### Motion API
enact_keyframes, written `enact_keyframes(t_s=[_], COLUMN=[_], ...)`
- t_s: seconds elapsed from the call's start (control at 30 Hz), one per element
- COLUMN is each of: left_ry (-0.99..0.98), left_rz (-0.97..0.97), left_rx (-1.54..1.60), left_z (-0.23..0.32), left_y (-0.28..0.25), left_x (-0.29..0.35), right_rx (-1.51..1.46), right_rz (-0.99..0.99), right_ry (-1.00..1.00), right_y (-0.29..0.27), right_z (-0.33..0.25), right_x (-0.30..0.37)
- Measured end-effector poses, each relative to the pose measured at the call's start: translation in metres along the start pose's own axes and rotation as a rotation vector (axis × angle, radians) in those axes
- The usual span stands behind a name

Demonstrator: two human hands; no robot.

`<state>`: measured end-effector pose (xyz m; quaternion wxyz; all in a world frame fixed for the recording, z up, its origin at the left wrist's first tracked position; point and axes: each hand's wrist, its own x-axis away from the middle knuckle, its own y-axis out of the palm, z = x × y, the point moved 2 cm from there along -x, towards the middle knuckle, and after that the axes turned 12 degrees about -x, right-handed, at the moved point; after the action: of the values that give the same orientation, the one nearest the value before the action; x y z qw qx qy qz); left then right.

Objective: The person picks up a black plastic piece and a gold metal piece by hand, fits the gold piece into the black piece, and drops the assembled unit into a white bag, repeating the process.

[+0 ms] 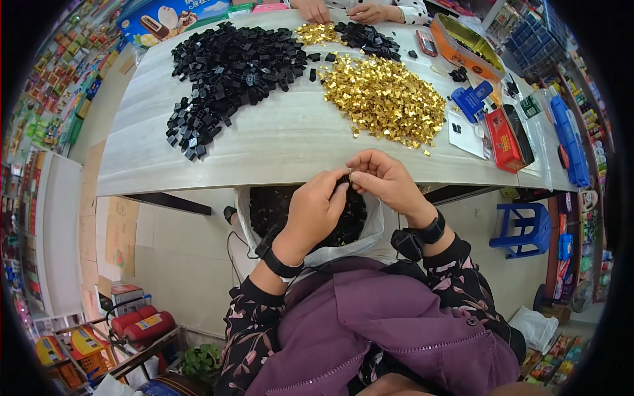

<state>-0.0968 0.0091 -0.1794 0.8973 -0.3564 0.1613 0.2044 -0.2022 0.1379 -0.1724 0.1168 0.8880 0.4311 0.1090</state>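
Note:
My left hand (312, 212) is closed around a small black plastic piece (343, 179), held just off the table's near edge. Thumb and forefinger of my right hand (389, 183) are pinched together right at that piece; what they grip is hidden. Beneath both hands a white sack (375, 232) stands open, with many black pieces (264, 206) inside. Beyond, on the pale table (264, 158), lie a big heap of black plastic pieces (241, 66) to the left and a heap of small shiny gold metal pieces (386, 99) to the right.
Across the table, another person's hands (366, 13) work by smaller gold (317, 33) and black piles (370, 41). At right are an orange tin (462, 46), a blue tool (472, 100), a red box (505, 142) and a long blue case (569, 142). A blue stool (522, 228) stands beside the table.

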Motion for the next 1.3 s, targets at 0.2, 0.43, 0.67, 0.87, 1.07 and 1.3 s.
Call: enact_keyframes(t_s=[0.2, 0.43, 0.67, 0.87, 1.07, 1.3], left_ry=[-0.030, -0.309, -0.354, -0.400, -0.352, -0.322], left_rz=[0.009, 0.028, 0.001, 0.010, 0.067, 0.187], left_rx=[0.043, 0.495, 0.588, 0.590, 0.438, 0.544], left_z=[0.003, -0.009, -0.009, -0.011, -0.019, -0.018], left_y=[0.003, 0.003, -0.002, -0.007, -0.009, -0.014], left_x=[0.001, 0.011, 0.002, 0.005, 0.008, 0.015], right_rx=[0.050, 0.359, 1.127, 1.113, 1.082, 1.015], right_rz=[-0.082, 0.022, 0.301, 0.294, 0.283, 0.307], right_ry=[0.025, -0.133, -0.433, -0.519, -0.553, -0.553], right_y=[0.002, -0.009, -0.027, -0.021, -0.022, -0.030], right_z=[-0.006, -0.022, -0.024, -0.020, -0.018, -0.018], right_x=[-0.002, -0.027, -0.053, -0.048, -0.045, -0.047])
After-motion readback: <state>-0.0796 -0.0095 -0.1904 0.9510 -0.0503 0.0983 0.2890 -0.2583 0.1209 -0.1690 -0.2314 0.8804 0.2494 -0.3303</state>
